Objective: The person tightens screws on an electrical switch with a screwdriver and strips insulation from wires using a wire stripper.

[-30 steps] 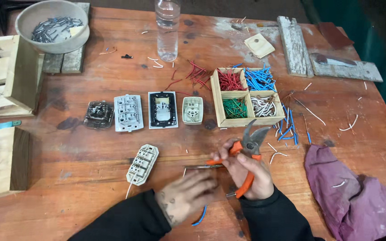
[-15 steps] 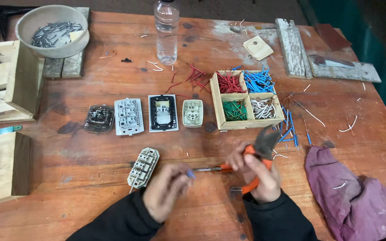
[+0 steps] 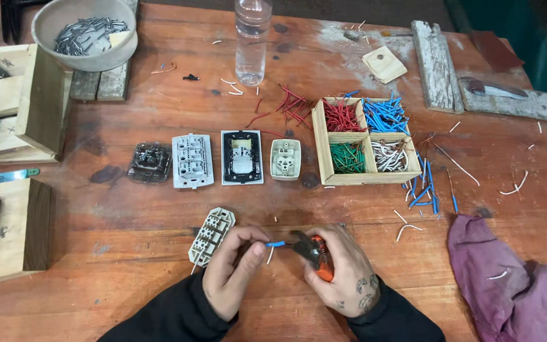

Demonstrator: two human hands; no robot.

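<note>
- Left hand (image 3: pixel 230 272) fingers pinched together on a short blue wire (image 3: pixel 275 243), held just above the surface (image 3: pixel 128 253) at the near edge.
- Right hand (image 3: pixel 343 272) clamped round orange-handled pliers (image 3: pixel 314 252), jaws shut on the wire's right end.
- Half a second ago pliers stood higher with jaws up by the box; now lowered, level and biting the wire — judged as stripping or cutting under way.
- A second ago left hand lay flat over the surface; now lifted, gripping the wire taut.
- Beige switch module (image 3: pixel 211 236) just left of the left hand, tilted, untouched.
- Farther out, a row of four fittings: dark one (image 3: pixel 150 163), white one (image 3: pixel 192 160), black-framed one (image 3: pixel 242 157), small beige socket (image 3: pixel 285 159).
- Wooden box (image 3: pixel 321 149) right of the row, four compartments: red and blue wires behind, green and white in front.
- No packages, labels or signs legible; clear bottle (image 3: pixel 251 41) at the far edge, bare of any label.
- Grey bowl (image 3: pixel 87 31) of nails far left; purple rag (image 3: pixel 508 285) near right.
</note>
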